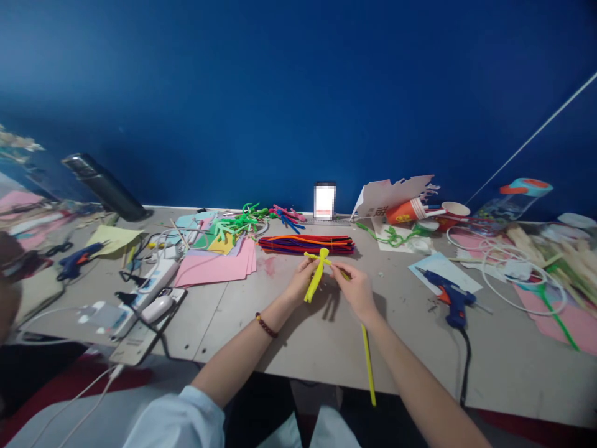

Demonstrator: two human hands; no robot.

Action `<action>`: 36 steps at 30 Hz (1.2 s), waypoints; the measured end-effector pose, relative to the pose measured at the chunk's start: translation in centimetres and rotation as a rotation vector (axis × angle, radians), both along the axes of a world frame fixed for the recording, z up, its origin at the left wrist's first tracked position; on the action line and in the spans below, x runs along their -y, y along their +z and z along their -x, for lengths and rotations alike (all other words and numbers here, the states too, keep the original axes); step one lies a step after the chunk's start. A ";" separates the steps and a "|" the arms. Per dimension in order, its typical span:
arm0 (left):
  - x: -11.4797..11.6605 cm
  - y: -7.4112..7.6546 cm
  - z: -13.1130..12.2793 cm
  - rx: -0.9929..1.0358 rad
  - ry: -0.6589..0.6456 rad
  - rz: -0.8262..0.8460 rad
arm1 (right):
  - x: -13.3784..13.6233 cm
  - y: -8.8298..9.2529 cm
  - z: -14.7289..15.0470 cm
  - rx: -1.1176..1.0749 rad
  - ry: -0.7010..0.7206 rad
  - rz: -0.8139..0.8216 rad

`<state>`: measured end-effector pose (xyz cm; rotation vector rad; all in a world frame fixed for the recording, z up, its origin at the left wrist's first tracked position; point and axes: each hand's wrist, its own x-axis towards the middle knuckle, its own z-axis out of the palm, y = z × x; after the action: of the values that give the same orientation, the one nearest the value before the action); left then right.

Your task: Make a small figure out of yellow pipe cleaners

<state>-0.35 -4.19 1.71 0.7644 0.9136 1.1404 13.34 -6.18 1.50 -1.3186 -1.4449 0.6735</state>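
Observation:
Between my two hands is a small yellow pipe-cleaner figure (315, 283) with a rounded top, two side arms and a long lower part. My left hand (300, 282) is closed on its left side. The fingers of my right hand (355, 287) pinch its right arm. A long yellow pipe cleaner (368, 367) shows below my right wrist and hangs past the table edge; whether it joins the figure is hidden. Just beyond my hands lies a bundle of red, purple and orange pipe cleaners (305, 244).
A blue glue gun (450, 295) rests at right on pale paper. Left are pink paper sheets (214, 267), a power strip (144, 295) and a second glue gun (79, 260). Behind stand a lit phone (325, 202) and paper cups (405, 211). Part of another person shows at far left.

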 end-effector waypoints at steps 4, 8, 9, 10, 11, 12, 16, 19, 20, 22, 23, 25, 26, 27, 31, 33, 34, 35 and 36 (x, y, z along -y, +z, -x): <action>0.1 0.3 0.0 -0.023 0.000 0.007 | -0.1 -0.2 -0.1 0.056 -0.008 -0.040; 0.0 0.3 0.1 -0.059 -0.005 -0.005 | -0.2 -0.4 -0.1 0.110 -0.016 -0.086; -0.1 0.3 0.2 -0.070 -0.008 -0.001 | -0.2 -0.5 -0.1 0.116 -0.013 -0.090; -0.1 0.2 0.2 -0.085 -0.014 0.004 | -0.2 -0.5 -0.1 0.120 -0.010 -0.088; -0.2 0.2 0.2 -0.102 -0.023 0.013 | -0.2 -0.5 -0.1 0.124 -0.007 -0.080; -0.2 0.1 0.2 -0.119 -0.036 0.023 | -0.3 -0.6 -0.1 0.131 -0.005 -0.069; -0.3 -0.4 0.0 -0.105 -0.053 0.041 | -0.3 -0.6 -0.1 0.184 -0.015 -0.062; -0.2 -0.5 0.0 -0.048 -0.062 0.062 | -0.3 -0.5 -0.1 0.228 -0.024 -0.072; -0.2 -0.5 0.0 -0.030 -0.075 0.069 | -0.3 -0.5 -0.2 0.236 -0.022 -0.071; -0.1 -0.4 0.1 0.005 -0.091 0.072 | -0.3 -0.6 -0.2 0.249 -0.022 -0.076; -0.1 -0.4 0.1 0.022 -0.091 0.065 | -0.4 -0.6 -0.3 0.255 -0.026 -0.083; -0.2 -0.3 0.2 0.043 -0.086 0.048 | -0.4 -0.7 -0.3 0.267 -0.029 -0.101; -0.3 -0.3 0.2 0.043 -0.082 0.040 | -0.5 -0.7 -0.4 0.269 -0.030 -0.110; -0.3 -0.3 0.3 0.039 -0.078 0.029 | -0.5 -0.8 -0.4 0.268 -0.027 -0.118; -0.4 -0.3 0.3 0.033 -0.087 -0.020 | -0.6 -0.8 -0.5 0.249 -0.033 -0.128; -0.4 -0.3 0.3 0.023 -0.085 -0.027 | -0.6 -0.7 -0.5 0.241 -0.047 -0.124; -0.3 -0.3 0.3 0.012 -0.085 -0.025 | -0.6 -0.7 -0.5 0.241 -0.053 -0.124; -0.2 -0.3 0.3 -0.002 -0.086 -0.022 | -0.6 -0.7 -0.5 0.242 -0.060 -0.124; -0.2 -0.2 0.4 -0.018 -0.090 -0.020 | -0.6 -0.7 -0.5 0.246 -0.064 -0.124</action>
<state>-0.71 -4.01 1.51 0.8249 0.8751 1.0661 13.84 -5.57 0.82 -1.3794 -1.6060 0.3820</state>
